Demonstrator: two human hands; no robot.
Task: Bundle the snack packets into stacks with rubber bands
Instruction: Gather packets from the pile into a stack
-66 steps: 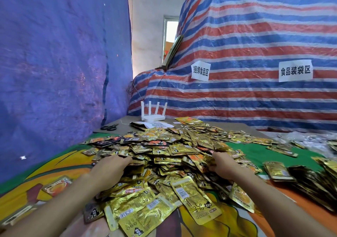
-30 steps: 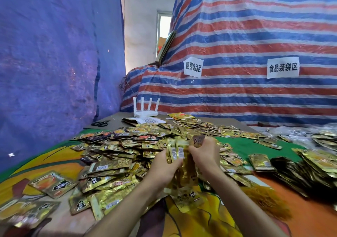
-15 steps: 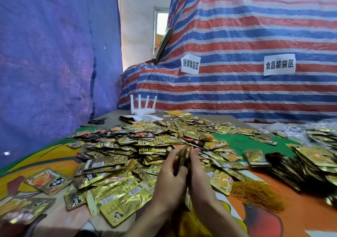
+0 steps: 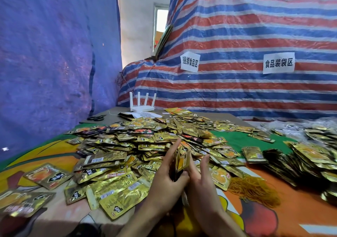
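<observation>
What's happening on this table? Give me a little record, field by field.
left hand: holds a small stack of packets upright
right hand: fingers straight, beside the stack
loose packets: big gold heap behind the hands
rubber bands: yellow heap right of the hands
far end: white router, scissors

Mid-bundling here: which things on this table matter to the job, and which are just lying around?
Job: stack of packets, gripped by the left hand, right hand pressed flat against it; loose packet pile; rubber bands; packets heaped at right.
Lying about: white router; scissors; QR-code sheet; paper signs on the tarp.
</observation>
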